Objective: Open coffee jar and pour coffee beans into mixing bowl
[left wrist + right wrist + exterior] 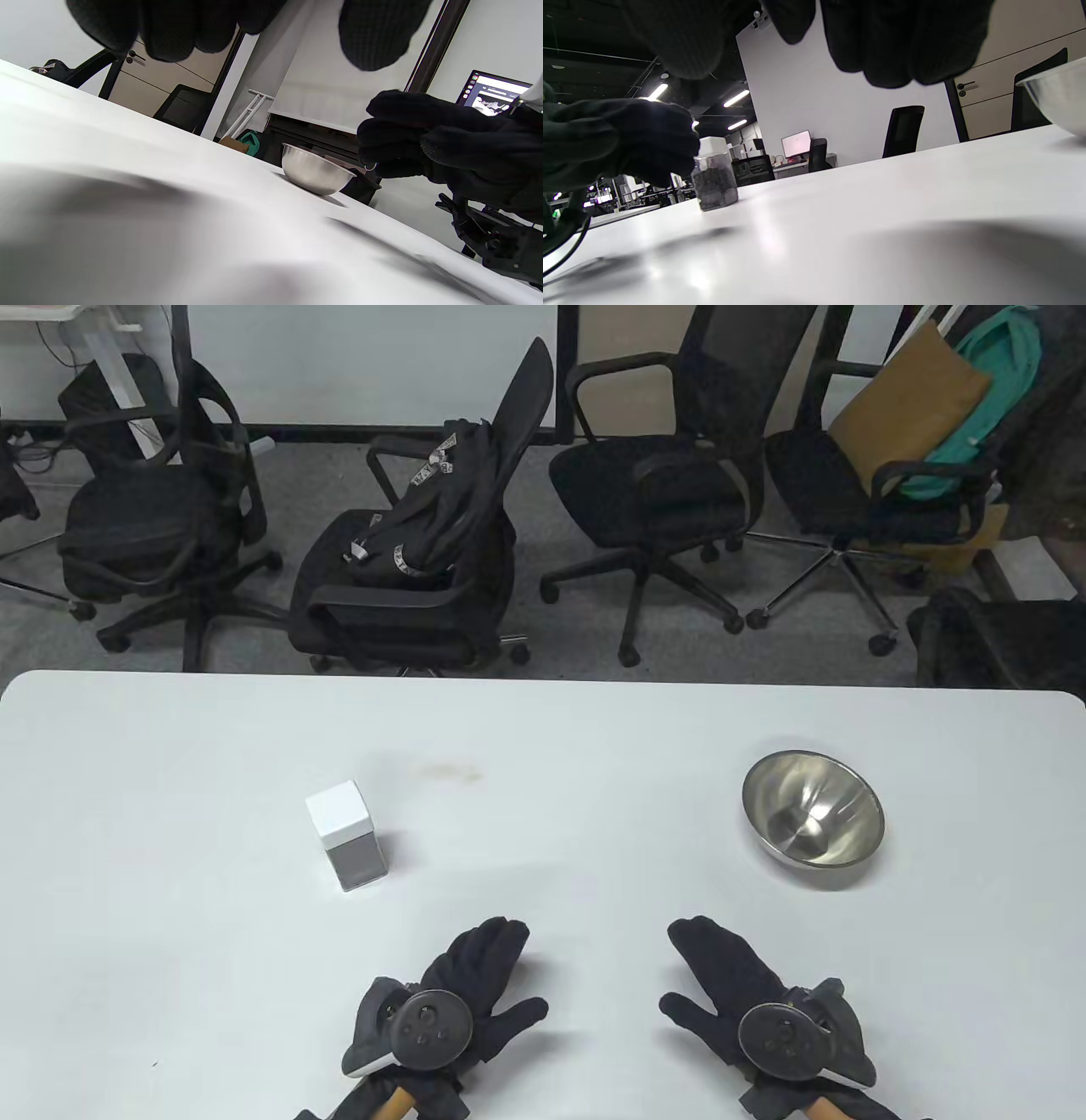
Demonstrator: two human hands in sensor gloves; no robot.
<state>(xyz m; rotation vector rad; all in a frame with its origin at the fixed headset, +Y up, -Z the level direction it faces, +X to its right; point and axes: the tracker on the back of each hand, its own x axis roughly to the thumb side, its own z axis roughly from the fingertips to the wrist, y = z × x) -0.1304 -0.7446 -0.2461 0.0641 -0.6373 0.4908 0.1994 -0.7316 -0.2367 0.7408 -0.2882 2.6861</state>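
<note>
Worktop carries two standing obstacles only. Coffee jar, upright with white lid on, stands left of centre, well apart from every edge. Mixing bowl sits toward the right edge, mouth up. Wide bare strip between jar and bowl runs from near edge to far edge. Left hand and right hand lie flat at the near edge, fingers extended, holding nothing, with a bare gap between them. Bare surface lies between left hand and jar, and between right hand and bowl. Left corners and far edge unobstructed. Office chairs stand beyond the far edge, off the worktop.
</note>
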